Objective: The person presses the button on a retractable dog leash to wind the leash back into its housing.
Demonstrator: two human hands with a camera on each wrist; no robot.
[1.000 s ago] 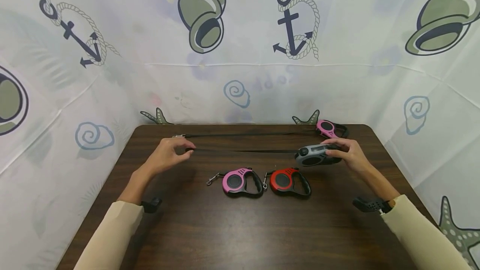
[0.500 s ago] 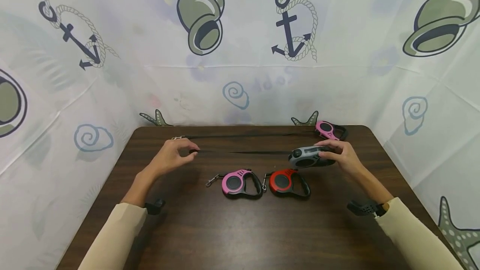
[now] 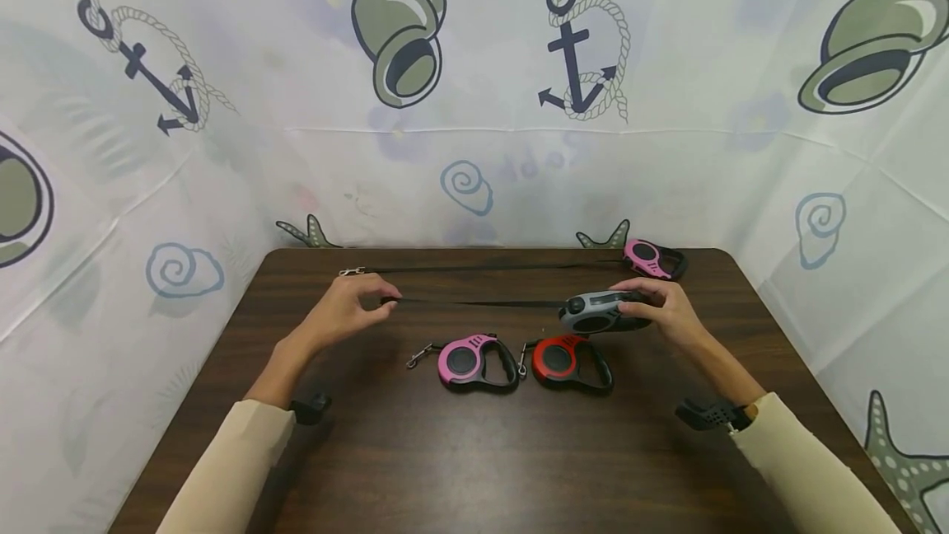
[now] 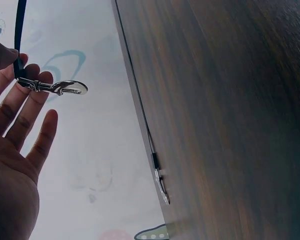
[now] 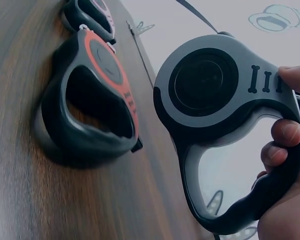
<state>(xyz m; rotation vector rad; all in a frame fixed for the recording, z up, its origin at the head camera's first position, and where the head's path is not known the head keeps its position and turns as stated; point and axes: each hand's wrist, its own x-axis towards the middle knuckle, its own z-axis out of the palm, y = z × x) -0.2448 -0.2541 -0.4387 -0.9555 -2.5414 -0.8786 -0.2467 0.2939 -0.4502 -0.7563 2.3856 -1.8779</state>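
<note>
Fingers (image 5: pixel 282 132) of the right hand (image 3: pixel 667 311) curl round the handle of the grey leash reel (image 3: pixel 596 313), lifted just above the surface (image 3: pixel 474 452) – dark wood grain, rounded corners, its far edge against a pale curtain (image 3: pixel 474 147) printed with anchors, shells and starfish that wraps the back and both sides. From the grey reel a black strap (image 3: pixel 474 302) runs leftward to the left hand (image 3: pixel 344 311), whose thumb and forefinger pinch it just above the metal clip (image 4: pixel 55 88); the other fingers are spread loosely. Beyond the grey reel a second strap (image 3: pixel 489 268) lies flat along the far edge, ending at a pink reel (image 3: pixel 648 257) in the far right corner. Nearer than the grey reel lie a red reel (image 3: pixel 567 362) and another pink reel (image 3: pixel 474 361), side by side – a wide bare stretch of wood spreads from them to the near edge.
</note>
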